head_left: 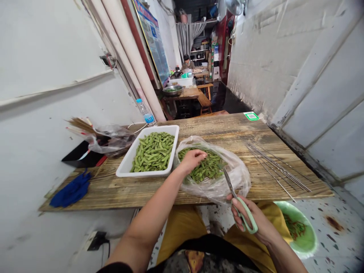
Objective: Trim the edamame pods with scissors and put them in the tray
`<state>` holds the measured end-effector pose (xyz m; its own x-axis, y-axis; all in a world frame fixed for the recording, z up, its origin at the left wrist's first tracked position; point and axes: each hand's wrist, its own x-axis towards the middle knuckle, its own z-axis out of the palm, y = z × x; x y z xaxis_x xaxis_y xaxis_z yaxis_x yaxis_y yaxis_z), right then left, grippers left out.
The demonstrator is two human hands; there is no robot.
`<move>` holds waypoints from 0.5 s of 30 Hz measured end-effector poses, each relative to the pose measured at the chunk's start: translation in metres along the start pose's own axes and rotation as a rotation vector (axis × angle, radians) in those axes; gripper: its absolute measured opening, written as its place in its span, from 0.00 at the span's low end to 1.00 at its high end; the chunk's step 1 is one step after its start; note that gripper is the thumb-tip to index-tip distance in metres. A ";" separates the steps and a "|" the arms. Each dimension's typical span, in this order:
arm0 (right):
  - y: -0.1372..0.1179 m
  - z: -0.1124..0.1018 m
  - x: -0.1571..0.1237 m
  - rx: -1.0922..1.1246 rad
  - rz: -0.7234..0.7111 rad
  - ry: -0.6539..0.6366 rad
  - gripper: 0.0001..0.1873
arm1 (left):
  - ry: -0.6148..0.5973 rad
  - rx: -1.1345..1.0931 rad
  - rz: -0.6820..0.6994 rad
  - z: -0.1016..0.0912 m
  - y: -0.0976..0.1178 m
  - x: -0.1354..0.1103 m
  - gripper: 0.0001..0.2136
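My left hand (193,159) is over the clear plastic bag (240,176), its fingers drawn together in a pinch. Whatever they may hold is too small or hidden. Green edamame pods (209,167) fill the bag, which lies spread on the wooden table. At the table's near edge, my right hand (250,218) grips scissors (247,216) by their pale green handles. The blades point up and away, nearly together, close to the bag's right side. Left of the bag stands a white tray (124,168), heaped with more edamame pods (155,151).
Metal skewers (280,170) lie on the table's right side. A water bottle (147,115) stands behind the tray. Blue cloth (71,190) is at the far left. A green-lined bin (305,235) sits on the floor at right. Farther back, a person (187,64) sits by another table.
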<state>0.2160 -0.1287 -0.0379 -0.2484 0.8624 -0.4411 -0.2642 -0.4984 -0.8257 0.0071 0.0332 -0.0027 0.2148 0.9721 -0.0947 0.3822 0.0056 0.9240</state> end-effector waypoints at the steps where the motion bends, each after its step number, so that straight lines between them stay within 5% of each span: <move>1: 0.001 0.000 0.001 -0.004 0.010 -0.010 0.25 | -0.004 0.207 0.032 0.001 -0.002 -0.005 0.07; 4: 0.002 0.003 0.003 -0.022 0.038 -0.026 0.27 | -0.031 0.751 0.085 0.014 -0.011 -0.021 0.05; 6: 0.003 0.005 0.004 -0.032 0.045 -0.028 0.27 | -0.042 0.897 0.097 0.025 -0.016 -0.029 0.05; 12: 0.004 0.003 0.001 -0.061 0.015 -0.024 0.27 | 0.053 0.808 0.195 0.041 -0.019 -0.042 0.09; 15: 0.003 0.000 -0.001 -0.052 0.017 -0.013 0.26 | -0.015 0.823 0.285 0.044 -0.020 -0.044 0.10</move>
<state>0.2152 -0.1314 -0.0401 -0.2647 0.8523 -0.4511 -0.2108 -0.5076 -0.8354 0.0297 -0.0197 -0.0334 0.4109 0.9074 0.0887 0.8391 -0.4144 0.3523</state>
